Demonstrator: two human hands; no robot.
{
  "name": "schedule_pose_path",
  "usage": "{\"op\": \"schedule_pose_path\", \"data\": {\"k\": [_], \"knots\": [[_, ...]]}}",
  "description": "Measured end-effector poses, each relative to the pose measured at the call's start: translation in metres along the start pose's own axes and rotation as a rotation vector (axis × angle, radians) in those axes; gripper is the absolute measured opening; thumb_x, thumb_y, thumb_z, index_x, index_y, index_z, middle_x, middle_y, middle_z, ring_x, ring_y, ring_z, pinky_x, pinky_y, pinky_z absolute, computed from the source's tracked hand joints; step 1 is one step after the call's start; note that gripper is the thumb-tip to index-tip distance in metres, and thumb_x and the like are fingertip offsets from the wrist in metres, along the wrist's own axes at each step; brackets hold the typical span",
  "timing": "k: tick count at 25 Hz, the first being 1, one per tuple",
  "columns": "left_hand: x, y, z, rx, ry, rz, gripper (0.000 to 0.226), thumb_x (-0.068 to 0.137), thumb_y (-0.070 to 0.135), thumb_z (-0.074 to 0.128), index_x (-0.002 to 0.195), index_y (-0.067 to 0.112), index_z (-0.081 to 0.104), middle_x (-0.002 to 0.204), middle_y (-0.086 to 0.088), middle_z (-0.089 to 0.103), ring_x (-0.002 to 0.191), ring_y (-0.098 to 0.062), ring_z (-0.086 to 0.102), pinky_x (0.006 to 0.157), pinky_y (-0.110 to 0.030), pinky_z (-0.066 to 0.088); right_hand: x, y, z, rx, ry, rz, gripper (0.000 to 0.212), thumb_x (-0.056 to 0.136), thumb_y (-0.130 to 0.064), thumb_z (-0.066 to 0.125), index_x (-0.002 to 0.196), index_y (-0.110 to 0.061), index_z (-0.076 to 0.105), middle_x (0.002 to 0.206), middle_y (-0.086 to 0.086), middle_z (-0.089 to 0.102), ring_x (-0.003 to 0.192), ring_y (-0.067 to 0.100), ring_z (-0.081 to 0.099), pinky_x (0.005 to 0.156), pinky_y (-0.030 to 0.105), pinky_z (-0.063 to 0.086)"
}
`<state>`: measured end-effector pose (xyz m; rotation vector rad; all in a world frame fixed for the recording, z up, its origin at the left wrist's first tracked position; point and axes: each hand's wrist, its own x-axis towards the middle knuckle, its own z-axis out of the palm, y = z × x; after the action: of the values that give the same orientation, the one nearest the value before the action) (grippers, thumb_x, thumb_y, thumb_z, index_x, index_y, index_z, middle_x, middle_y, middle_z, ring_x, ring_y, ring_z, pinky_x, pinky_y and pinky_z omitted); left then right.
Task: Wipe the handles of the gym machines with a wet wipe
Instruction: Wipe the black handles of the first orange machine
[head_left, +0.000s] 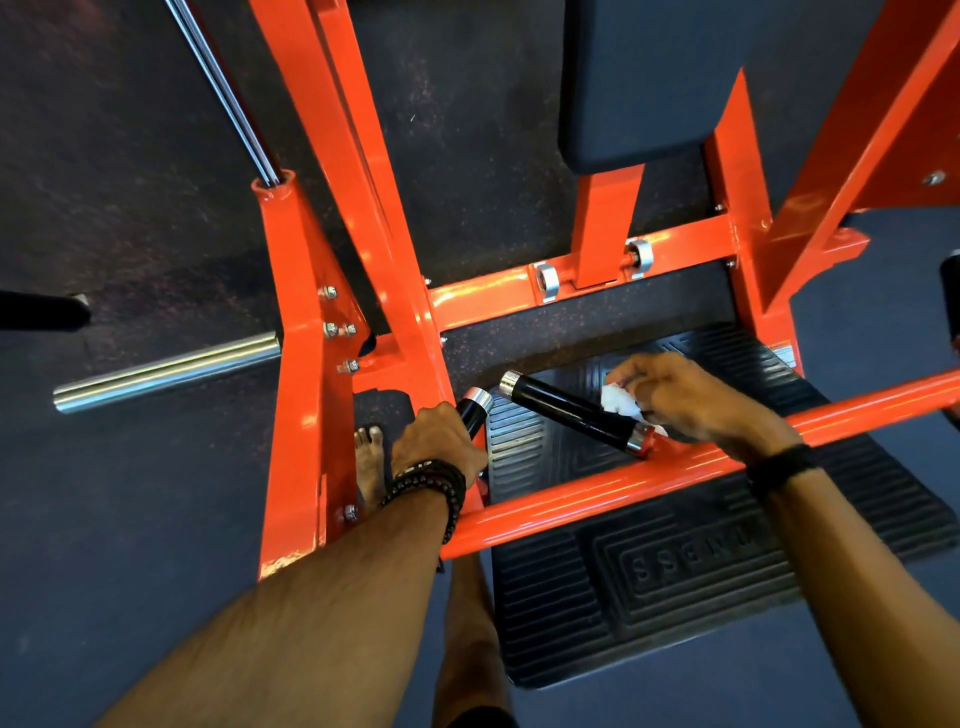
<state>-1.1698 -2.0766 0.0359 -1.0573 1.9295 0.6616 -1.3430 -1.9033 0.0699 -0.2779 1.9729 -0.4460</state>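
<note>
Two black handles with chrome end caps stick out from an orange bar (597, 493) of the gym machine. My left hand (436, 447) grips the left handle (475, 410), covering most of it. The right handle (569, 410) lies bare along most of its length. My right hand (691, 400) pinches a crumpled white wet wipe (621, 402) against the inner end of that right handle, close to where it joins the orange bar.
A black ribbed rubber footplate (675, 571) lies under the bar. The orange frame (296, 415) rises at the left, with a chrome weight peg (166, 371) pointing left. A black pad (644, 83) hangs above. My bare foot (370, 462) stands beside the frame.
</note>
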Motion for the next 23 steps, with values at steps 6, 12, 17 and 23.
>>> {"op": "schedule_pose_path", "data": {"k": [6, 12, 17, 23], "knots": [[0.0, 0.0, 0.001, 0.003, 0.009, -0.002, 0.041, 0.079, 0.022, 0.069, 0.117, 0.012, 0.06, 0.117, -0.009, 0.065, 0.11, -0.032, 0.064, 0.087, -0.038, 0.051, 0.021, -0.011, 0.048, -0.163, 0.277, -0.277, 0.017, 0.081, 0.005, 0.067, 0.081, -0.011, 0.073, 0.078, 0.006, 0.07, 0.073, 0.019, 0.067, 0.07, 0.018, 0.05], [0.0, 0.001, 0.0, -0.01, -0.001, -0.005, 0.042, 0.079, 0.022, 0.07, 0.119, 0.012, 0.06, 0.115, -0.009, 0.066, 0.106, -0.031, 0.065, 0.081, -0.037, 0.05, 0.017, -0.009, 0.058, -0.413, 0.229, -0.483, 0.014, 0.084, -0.009, 0.069, 0.09, -0.021, 0.072, 0.095, -0.001, 0.063, 0.095, 0.018, 0.053, 0.079, 0.029, 0.042], [0.0, -0.001, -0.001, -0.003, -0.002, 0.014, 0.042, 0.082, 0.024, 0.067, 0.121, 0.014, 0.058, 0.117, -0.008, 0.064, 0.11, -0.031, 0.063, 0.09, -0.038, 0.048, -0.016, 0.023, 0.046, -0.448, 0.218, -0.539, 0.017, 0.079, -0.004, 0.074, 0.085, -0.019, 0.069, 0.092, 0.0, 0.057, 0.089, 0.022, 0.057, 0.073, 0.039, 0.052], [-0.001, -0.001, 0.0, -0.02, 0.007, -0.003, 0.042, 0.081, 0.021, 0.067, 0.121, 0.015, 0.058, 0.115, -0.007, 0.065, 0.11, -0.03, 0.063, 0.091, -0.037, 0.046, 0.044, -0.04, 0.094, -0.591, 0.157, -0.586, 0.022, 0.068, 0.011, 0.07, 0.079, -0.007, 0.067, 0.093, 0.014, 0.062, 0.09, 0.033, 0.061, 0.073, 0.034, 0.051]]}}
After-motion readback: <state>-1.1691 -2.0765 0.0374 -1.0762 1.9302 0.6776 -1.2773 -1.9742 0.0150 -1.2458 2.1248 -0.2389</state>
